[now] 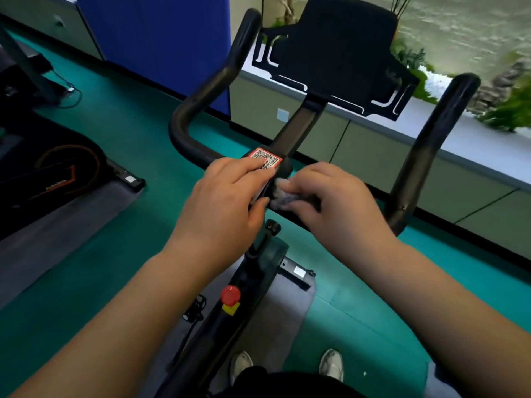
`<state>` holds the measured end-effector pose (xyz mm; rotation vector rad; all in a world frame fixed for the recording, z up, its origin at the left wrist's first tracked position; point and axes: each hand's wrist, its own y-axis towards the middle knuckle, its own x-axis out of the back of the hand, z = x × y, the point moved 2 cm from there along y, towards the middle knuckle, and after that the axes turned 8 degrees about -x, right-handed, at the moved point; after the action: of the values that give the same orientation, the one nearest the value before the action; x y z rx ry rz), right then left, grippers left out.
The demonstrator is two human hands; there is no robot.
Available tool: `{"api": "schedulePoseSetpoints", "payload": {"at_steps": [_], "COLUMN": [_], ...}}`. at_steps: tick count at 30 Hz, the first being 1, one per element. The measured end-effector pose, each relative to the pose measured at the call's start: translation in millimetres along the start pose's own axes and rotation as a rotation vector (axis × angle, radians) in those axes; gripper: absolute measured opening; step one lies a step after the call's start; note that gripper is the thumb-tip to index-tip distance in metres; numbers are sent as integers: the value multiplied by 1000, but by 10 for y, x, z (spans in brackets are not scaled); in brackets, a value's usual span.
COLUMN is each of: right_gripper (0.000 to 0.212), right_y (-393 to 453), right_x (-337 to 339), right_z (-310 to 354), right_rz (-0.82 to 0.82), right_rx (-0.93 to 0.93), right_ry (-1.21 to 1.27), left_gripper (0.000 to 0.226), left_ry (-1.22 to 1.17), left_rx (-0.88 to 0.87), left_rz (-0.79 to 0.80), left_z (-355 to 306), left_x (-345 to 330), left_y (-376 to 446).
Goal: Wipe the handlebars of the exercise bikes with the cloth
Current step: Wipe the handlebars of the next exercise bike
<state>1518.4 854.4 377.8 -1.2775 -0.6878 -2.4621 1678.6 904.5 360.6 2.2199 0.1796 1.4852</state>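
Right hand [330, 196], centre of frame: fingers curled round a small bunched cloth [283, 193], pressing it on the handlebar [198, 110] crossbar just right of the stem clamp. Only a pale, greyish scrap of cloth shows between the two hands; looks soft and crumpled.

Left hand [227, 196], just left of it: fingers bent over the clamp, tips on the QR sticker [265, 158], thumb near the cloth. Seems to be steadying the bar rather than gripping anything; can't tell if it pinches a cloth corner.

To do this step well, I'd say: keep the cloth wrapped round the tube, not just on top, and run it outward along the crossbar, round the bend, up the right horn [431, 150]. Then same for the left horn. Keep the left hand bracing the stem.

Materials: bar is a round black tube, matte, probably rubbery coating, faint sheen on the bends. Horns rise to upper left and upper right of frame, rounded ends. Flat black tablet holder [339, 53] top centre, hard plastic. Red knob [230, 294] on the frame, lower centre. Green floor [129, 133], smooth.
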Motion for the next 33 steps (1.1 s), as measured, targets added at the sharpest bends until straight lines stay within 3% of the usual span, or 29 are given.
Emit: {"api": "schedulePoseSetpoints", "payload": {"at_steps": [4,6,9,14,17,19,22,26,33], "right_gripper": [7,14,10,5,10,18,12,7,16], "right_y": [18,-143,-329,-29,-24,-161,-303,-37,120], "right_x": [30,183,317,-37,-43,120,318,108,284], "right_z": [27,-79,-175,96,68,-42,-124,-30,-246], "right_rz": [68,80,40,-42,16,59,39,38,407], "right_rx": [14,19,30,92,105,74,17,-142,-425], "right_ry": [3,-56,-128,-114,-121,-117,-126,-29,-98], "left_gripper": [41,39,38,38,38,39,40,41,41], "left_ry": [-10,-23,-43,-41,-54,-58,-67,-61,-56], "left_rx": [-15,-10,-11,-43,-68,-73,-62,-61,-69], "left_rz": [13,13,-1,-8,-6,-12,-19,-10,3], "left_z": [61,84,109,147,162,170,165,160,151], "left_x": [8,21,23,14,22,18,9,10,24], "left_y": [33,39,48,70,71,63,52,57,66]}}
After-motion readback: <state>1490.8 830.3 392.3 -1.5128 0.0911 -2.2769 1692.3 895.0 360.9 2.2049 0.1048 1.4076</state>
